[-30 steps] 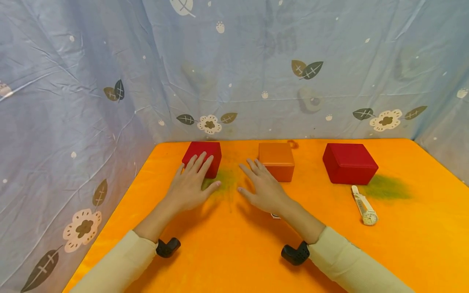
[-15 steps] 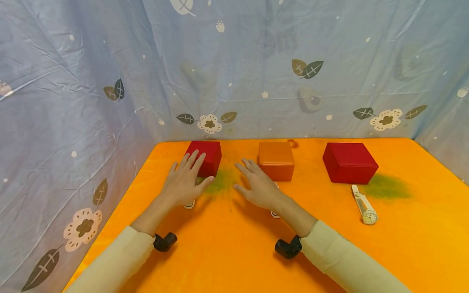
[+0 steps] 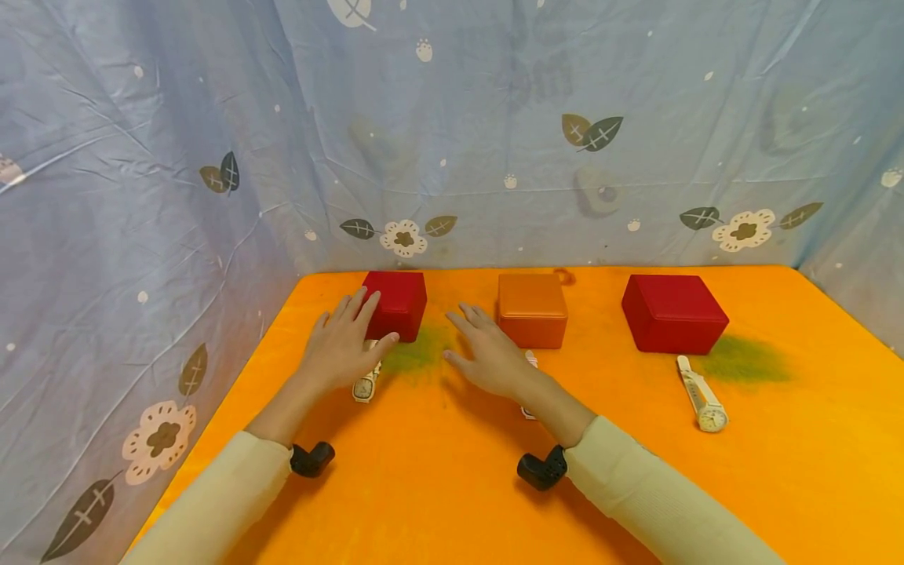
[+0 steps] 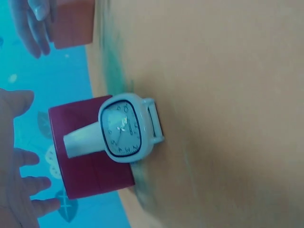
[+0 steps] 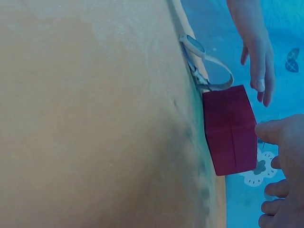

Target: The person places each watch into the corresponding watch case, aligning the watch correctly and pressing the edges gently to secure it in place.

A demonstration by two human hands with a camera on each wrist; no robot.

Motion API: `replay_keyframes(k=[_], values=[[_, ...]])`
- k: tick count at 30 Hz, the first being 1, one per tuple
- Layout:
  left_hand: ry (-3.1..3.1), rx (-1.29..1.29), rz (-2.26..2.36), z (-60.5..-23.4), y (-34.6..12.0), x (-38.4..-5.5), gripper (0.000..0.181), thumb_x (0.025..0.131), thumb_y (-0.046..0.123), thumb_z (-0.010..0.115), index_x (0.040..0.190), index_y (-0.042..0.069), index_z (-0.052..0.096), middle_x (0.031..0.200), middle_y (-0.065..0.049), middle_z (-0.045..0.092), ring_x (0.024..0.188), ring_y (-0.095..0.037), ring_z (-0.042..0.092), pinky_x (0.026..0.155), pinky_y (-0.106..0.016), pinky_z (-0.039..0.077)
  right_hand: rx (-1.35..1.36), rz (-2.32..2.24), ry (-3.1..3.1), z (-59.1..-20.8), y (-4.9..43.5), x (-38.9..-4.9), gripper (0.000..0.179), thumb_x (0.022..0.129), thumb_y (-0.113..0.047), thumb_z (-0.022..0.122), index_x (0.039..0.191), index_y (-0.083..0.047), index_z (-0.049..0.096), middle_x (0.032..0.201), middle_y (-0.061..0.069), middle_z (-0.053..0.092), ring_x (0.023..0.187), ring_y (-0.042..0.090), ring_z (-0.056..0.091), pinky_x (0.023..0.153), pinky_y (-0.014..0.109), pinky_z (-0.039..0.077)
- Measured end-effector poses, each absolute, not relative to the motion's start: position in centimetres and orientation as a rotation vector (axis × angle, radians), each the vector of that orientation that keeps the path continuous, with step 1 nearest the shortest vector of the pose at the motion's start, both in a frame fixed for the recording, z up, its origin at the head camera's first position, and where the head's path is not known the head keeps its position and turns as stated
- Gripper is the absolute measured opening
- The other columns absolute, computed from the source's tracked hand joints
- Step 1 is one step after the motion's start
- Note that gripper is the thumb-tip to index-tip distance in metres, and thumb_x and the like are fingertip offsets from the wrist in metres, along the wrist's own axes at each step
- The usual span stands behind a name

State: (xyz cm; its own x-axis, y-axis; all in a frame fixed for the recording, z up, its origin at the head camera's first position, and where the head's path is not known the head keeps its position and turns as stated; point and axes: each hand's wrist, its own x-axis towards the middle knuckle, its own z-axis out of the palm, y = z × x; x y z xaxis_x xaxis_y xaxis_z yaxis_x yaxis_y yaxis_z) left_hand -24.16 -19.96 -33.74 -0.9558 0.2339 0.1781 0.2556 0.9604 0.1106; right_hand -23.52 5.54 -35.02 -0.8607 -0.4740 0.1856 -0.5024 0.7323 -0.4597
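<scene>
1. an orange surface (image 3: 438, 502) spreads across the lower half of the head view, with a green patch (image 3: 413, 357) near center and another green patch (image 3: 752, 361) at right.
2. left of center: a red box (image 3: 402, 297), a white watch (image 3: 365, 387) lower down.
3. right of center: an orange box (image 3: 533, 310), a partly hidden watch (image 3: 531, 359) below.
4. at right: a second red box (image 3: 674, 314), a stretched-out watch (image 3: 701, 396) below.

Blue floral curtain (image 3: 480, 118), orange tablecloth (image 3: 424, 502)

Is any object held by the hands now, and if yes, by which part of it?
Nothing is held: the left hand and the right hand are both empty.
</scene>
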Motion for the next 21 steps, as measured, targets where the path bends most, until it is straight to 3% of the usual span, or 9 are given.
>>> replay_keyframes(k=[7, 21], values=[[-2.971, -0.347, -0.228, -33.6, -20.6, -24.1, 0.082, 0.094, 0.061, 0.045, 0.156, 0.015, 0.017, 0.162, -0.014, 0.016, 0.146, -0.041, 0.020, 0.113, -0.066, 0.019, 0.809, 0.811, -2.871, -35.2, 4.9, -24.0, 0.066, 0.095, -0.036, 0.060, 0.152, -0.016, 0.031, 0.160, 0.014, 0.024, 0.148, 0.037, 0.020, 0.117, 0.052, 0.026], [-2.981, -0.356, -0.198, -33.5, -22.2, -25.2, 0.080, 0.096, 0.056, 0.045, 0.156, 0.012, 0.017, 0.161, -0.016, 0.016, 0.145, -0.042, 0.023, 0.108, -0.067, 0.029, 0.757, 0.842, -2.911, -35.0, 3.2, -25.2, 0.068, 0.095, -0.036, 0.060, 0.153, -0.017, 0.030, 0.160, 0.014, 0.023, 0.148, 0.038, 0.019, 0.116, 0.055, 0.026]])
